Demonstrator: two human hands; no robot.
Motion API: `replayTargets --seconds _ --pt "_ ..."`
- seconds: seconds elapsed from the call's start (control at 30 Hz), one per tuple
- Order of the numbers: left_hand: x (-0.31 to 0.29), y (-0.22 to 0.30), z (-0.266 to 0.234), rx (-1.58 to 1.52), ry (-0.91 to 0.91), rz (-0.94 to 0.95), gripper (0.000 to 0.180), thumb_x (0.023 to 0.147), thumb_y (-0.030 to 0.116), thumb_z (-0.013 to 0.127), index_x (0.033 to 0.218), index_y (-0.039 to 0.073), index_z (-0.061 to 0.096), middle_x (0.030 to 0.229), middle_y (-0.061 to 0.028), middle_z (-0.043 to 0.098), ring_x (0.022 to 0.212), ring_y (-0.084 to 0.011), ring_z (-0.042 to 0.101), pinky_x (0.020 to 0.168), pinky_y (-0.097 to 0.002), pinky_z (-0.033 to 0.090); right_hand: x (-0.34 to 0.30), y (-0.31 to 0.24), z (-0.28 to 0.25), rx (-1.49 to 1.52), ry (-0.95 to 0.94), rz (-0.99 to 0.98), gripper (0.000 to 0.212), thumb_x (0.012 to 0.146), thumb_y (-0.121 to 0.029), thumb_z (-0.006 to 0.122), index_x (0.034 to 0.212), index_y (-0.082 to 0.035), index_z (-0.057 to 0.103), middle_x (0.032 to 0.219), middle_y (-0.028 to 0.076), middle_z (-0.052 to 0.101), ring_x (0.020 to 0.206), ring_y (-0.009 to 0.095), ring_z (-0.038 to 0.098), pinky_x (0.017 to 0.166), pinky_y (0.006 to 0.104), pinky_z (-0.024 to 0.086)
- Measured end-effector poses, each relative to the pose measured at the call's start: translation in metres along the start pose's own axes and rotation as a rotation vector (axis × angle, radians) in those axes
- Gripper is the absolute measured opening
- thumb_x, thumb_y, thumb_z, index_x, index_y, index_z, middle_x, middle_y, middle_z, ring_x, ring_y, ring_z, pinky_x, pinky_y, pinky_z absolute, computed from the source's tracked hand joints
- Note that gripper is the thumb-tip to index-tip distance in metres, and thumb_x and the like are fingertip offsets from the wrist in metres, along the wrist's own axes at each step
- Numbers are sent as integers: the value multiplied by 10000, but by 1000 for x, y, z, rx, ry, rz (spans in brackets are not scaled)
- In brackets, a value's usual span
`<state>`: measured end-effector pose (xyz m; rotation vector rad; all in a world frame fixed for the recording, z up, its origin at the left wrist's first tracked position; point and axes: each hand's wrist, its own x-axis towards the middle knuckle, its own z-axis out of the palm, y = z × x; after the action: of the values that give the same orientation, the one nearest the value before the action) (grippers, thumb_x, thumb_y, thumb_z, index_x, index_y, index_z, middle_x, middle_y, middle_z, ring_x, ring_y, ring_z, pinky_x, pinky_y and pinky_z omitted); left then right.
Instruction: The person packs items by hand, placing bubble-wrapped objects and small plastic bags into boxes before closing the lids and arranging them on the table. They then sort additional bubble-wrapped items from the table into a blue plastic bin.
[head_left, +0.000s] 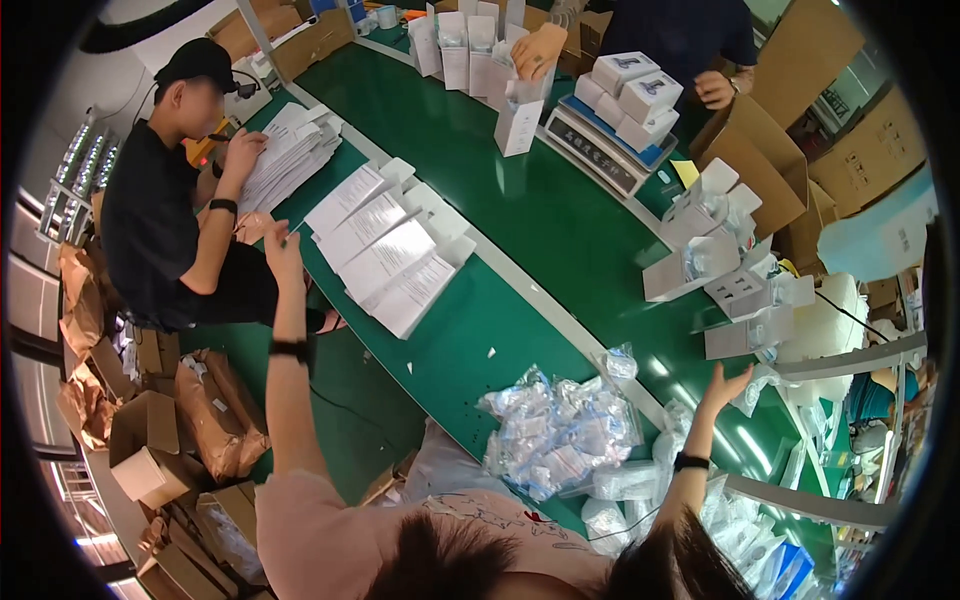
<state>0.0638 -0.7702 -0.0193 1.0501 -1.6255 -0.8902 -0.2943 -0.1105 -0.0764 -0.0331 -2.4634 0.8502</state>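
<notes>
My left hand (284, 256) is raised beside the left end of a row of white boxes with open flaps (375, 255). Its fingers are parted and I see nothing in them. My right hand (724, 388) reaches out over the green bench on the right, fingers spread and holding nothing visible. Close to it lies a clear plastic bag (762, 388). Further off stand open white boxes (755, 325) with bagged contents inside. Between my arms sits a heap of small clear-bagged parts (560, 430).
At left a seated person in black (150, 220) handles a stack of flat white cartons (295, 150). Across the bench another person's hand (538, 52) holds an upright white box (520, 118), near a scale (600, 150) loaded with boxes. A curved metal rail (850, 358) crosses at right.
</notes>
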Motion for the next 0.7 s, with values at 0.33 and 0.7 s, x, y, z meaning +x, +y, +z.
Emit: replayTargets --seconds 0.33,0.7 --pt "106 -99 48 -344 -756 -918 484 837 385 462 1196 61 450 1128 -98 517 1003 -204 495 838 -297 383 -185 -237 25 340 -726 -293 448 687 15 567 1120 -47 477 1183 121 438 1053 249 463 874 334 396" --pt "18 -85 68 -379 -1110 -921 420 850 317 455 1174 51 466 1111 -55 529 1003 -169 497 835 -295 400 -266 -347 112 830 -841 409 696 751 -129 607 1296 28 202 1267 198 346 1150 255 382 931 320 334"
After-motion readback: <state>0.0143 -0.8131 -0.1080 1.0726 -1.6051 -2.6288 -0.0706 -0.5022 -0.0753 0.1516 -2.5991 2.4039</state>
